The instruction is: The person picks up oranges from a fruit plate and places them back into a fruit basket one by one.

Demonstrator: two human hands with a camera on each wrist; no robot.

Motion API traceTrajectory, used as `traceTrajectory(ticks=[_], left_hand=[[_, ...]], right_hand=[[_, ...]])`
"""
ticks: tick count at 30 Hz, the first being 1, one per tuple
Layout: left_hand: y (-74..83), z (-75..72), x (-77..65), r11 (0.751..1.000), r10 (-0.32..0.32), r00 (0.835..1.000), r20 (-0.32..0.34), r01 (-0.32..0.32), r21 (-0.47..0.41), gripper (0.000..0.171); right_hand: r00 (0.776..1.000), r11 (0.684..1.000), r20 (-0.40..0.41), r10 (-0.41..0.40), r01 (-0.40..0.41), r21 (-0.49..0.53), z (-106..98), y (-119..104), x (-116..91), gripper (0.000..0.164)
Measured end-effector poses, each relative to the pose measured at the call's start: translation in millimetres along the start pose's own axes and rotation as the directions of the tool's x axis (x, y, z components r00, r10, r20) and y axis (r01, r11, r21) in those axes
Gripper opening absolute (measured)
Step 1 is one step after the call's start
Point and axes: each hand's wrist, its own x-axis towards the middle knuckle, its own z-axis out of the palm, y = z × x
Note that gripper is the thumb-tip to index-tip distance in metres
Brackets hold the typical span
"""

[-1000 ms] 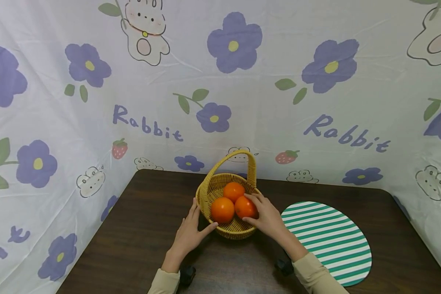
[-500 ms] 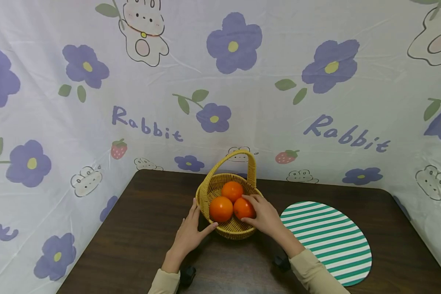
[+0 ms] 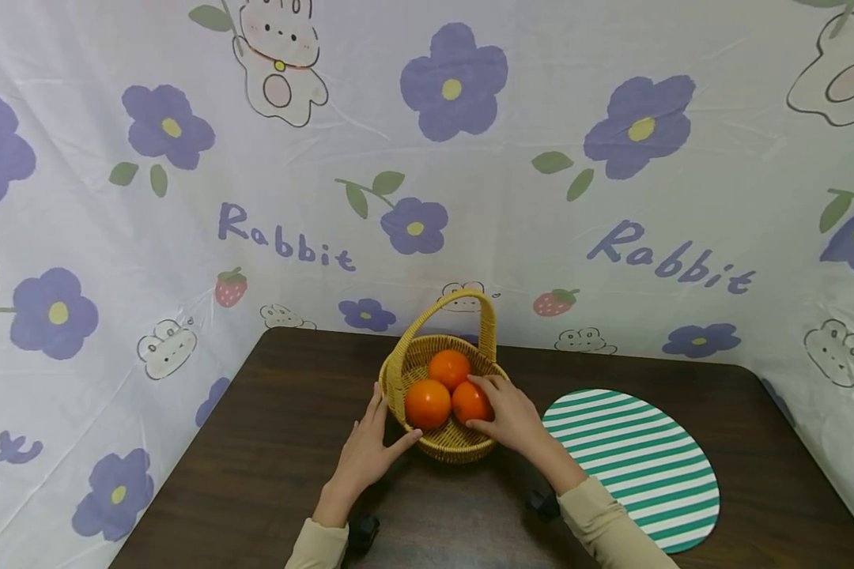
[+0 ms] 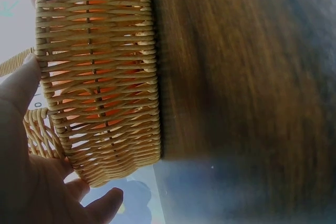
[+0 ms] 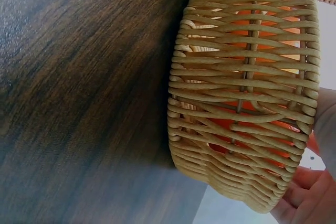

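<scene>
In the head view a yellow woven basket (image 3: pixel 455 453) with a tall arched handle stands upright on the table. It holds three oranges: a left one (image 3: pixel 428 404), a back one (image 3: pixel 449 369) and a right one (image 3: pixel 470 401). My right hand (image 3: pixel 507 415) reaches over the rim and grips the right orange between thumb and fingers. My left hand (image 3: pixel 370 452) rests against the basket's left front, fingers spread and fairly straight, thumb on the rim. Through the weave of the basket (image 4: pixel 100 77) in the left wrist view, orange patches show. The basket wall hides most of my right fingers in the right wrist view.
Right of the basket lies an oval placemat (image 3: pixel 640 466) with green and white stripes, partly under my right forearm. The dark wooden table (image 3: pixel 277 411) ends at a printed cloth backdrop (image 3: pixel 512 197) behind and at both sides.
My right hand has shifted slightly left with the right orange in its grip. The other two oranges have also moved a little left. My left hand and the basket stay put.
</scene>
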Motion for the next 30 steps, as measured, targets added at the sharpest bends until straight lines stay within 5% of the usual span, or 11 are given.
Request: traceTrajectory(ticks=[21,30], left_hand=[[2.4,-7.0,-7.6,0.986,0.085,0.993,-0.08,-0.073,0.15,0.092],[3.3,-11.0,-15.1,0.955,0.196,0.957,-0.215,-0.136,0.265,0.069]], right_hand=[[1.0,0.998,-0.026,-0.009,0.011,0.055,-8,2,-11,0.063],[0.996,0.998,-0.078,-0.04,0.043,0.044,-12,8,-20,0.061]])
